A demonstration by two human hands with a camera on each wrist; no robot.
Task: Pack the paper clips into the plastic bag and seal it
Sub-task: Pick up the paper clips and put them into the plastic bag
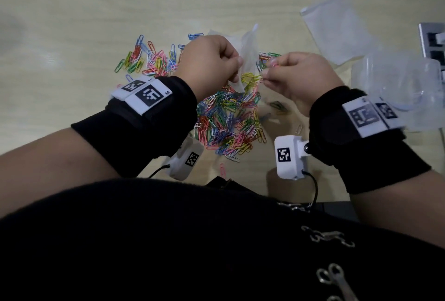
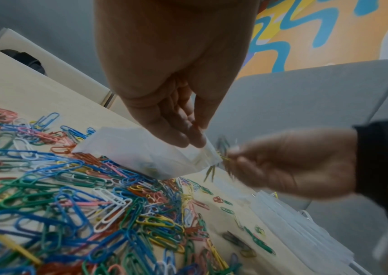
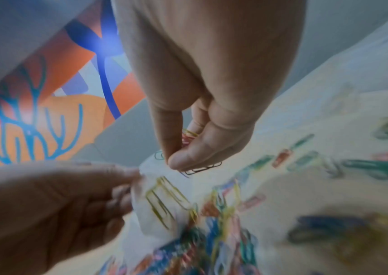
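Note:
My left hand (image 1: 212, 64) pinches the rim of a small clear plastic bag (image 1: 245, 60), holding it above the table; in the left wrist view the bag (image 2: 141, 154) hangs from my fingertips (image 2: 188, 137) with a few clips inside. My right hand (image 1: 296, 76) pinches a small bunch of paper clips (image 3: 188, 137) at the bag's mouth (image 3: 155, 167). A big heap of coloured paper clips (image 1: 226, 120) lies on the wooden table under both hands, with a smaller scatter (image 1: 149, 60) to the left.
A stack of clear plastic bags (image 1: 337, 28) lies at the back right, with a clear plastic container (image 1: 397, 79) beside my right wrist. A grey socket panel (image 1: 433, 40) sits at the right edge. A grey chair back (image 2: 306, 96) stands beyond the table.

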